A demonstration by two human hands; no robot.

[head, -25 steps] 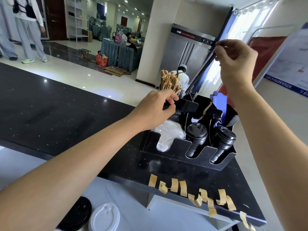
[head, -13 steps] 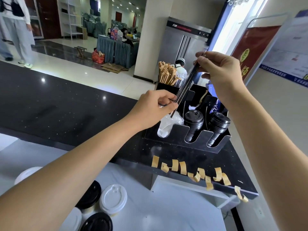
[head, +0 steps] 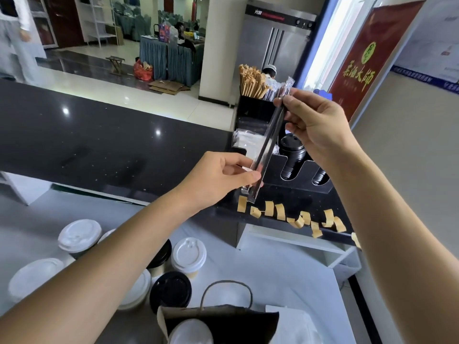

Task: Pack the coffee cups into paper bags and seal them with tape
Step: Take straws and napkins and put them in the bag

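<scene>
Two hands hold wrapped straws [head: 267,147] slanted above the black counter [head: 99,145], the left hand [head: 218,178] pinching the lower end, the right hand [head: 315,125] the upper, while lidded coffee cups [head: 188,255] stand beside an open paper bag [head: 221,319] below.

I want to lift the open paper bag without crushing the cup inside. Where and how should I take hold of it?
Take the paper bag by its twisted cord handle, coming from above. The loop stands upright over the open mouth, with free space under its arch for fingers to hook through. Gripping the thin walls would likely squeeze the white-lidded cup sitting inside.
</scene>
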